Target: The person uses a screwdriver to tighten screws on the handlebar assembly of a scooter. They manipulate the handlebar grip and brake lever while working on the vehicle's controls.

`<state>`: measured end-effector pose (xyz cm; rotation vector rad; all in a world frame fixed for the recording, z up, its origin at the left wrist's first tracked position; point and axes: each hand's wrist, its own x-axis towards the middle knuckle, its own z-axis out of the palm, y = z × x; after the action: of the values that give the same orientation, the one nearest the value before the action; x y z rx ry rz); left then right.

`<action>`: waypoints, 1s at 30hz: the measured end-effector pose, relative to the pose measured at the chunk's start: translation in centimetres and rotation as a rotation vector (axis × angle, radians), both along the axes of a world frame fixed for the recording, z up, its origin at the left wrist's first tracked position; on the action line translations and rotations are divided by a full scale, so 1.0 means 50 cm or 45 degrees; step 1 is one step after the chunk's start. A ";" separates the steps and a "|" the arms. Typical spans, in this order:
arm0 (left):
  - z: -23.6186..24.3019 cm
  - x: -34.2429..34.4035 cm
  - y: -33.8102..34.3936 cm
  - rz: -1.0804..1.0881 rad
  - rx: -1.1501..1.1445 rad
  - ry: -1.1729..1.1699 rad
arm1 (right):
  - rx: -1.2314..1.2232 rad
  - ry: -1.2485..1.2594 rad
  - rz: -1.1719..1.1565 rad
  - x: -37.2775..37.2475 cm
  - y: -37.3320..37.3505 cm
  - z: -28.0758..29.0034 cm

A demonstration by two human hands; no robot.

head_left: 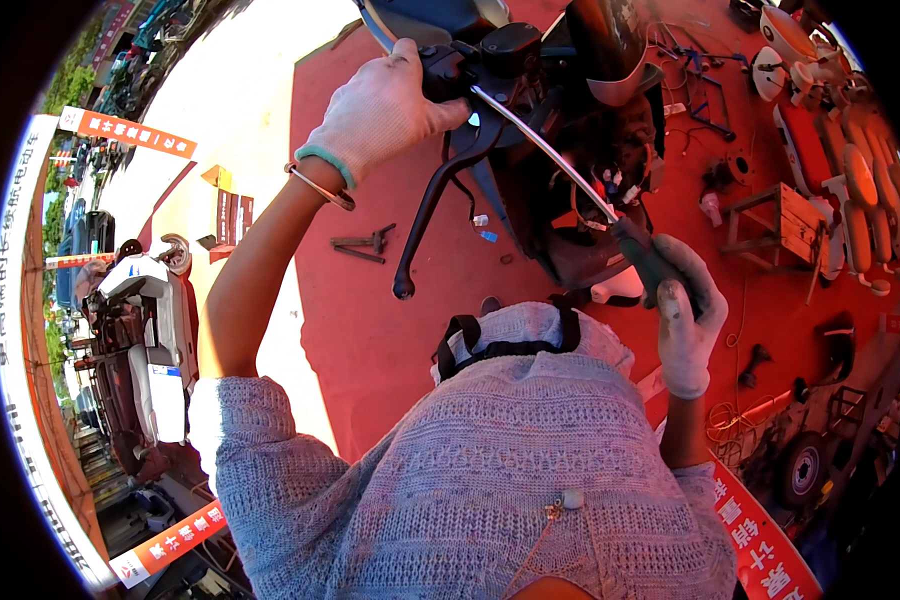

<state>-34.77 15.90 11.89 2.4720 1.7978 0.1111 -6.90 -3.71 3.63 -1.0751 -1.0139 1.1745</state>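
Observation:
A partly stripped scooter [560,215] stands in front of me, its wires and connectors exposed. My left hand [380,112], in a white knit glove, is closed around the black control housing [446,72] on the handlebar, with the thumb along its near side. A black brake lever [438,195] slants down from there toward me. My right hand [692,315], gloved too, grips the dark handle of a long screwdriver [550,154]. Its bright shaft runs up and left, and the tip meets the handlebar parts beside my left thumb. Whether it sits in a screw I cannot tell.
A metal tool [365,243] lies on the red floor to the left. On the right are a wooden stool [778,225], several seats and body panels [860,180], and a small wheel [802,468]. Another scooter [150,345] is parked at the left.

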 end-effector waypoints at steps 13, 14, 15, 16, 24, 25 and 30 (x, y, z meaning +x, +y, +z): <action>0.000 -0.004 -0.002 -0.015 0.024 0.010 | -0.015 -0.055 -0.117 -0.016 -0.002 0.039; -0.002 -0.006 -0.002 -0.019 0.030 0.008 | -0.035 -0.073 -0.109 -0.015 -0.001 0.044; -0.004 -0.007 -0.002 -0.022 0.037 0.007 | -0.054 -0.090 -0.102 -0.013 0.001 0.049; -0.006 -0.009 -0.001 -0.022 0.039 0.007 | -0.074 -0.108 -0.094 -0.010 0.003 0.053; -0.014 -0.014 0.001 -0.058 0.113 0.006 | 0.140 -0.491 0.015 0.017 0.014 0.090; -0.012 -0.016 0.000 -0.045 0.093 -0.001 | 0.216 -0.710 0.044 0.024 0.016 0.089; 0.003 0.001 0.000 0.048 -0.075 -0.005 | 0.505 -0.963 -0.236 0.012 0.026 0.070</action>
<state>-34.70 15.90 12.03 2.3970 1.8199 0.0642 -6.28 -2.41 7.15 -1.2751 -1.6025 0.3654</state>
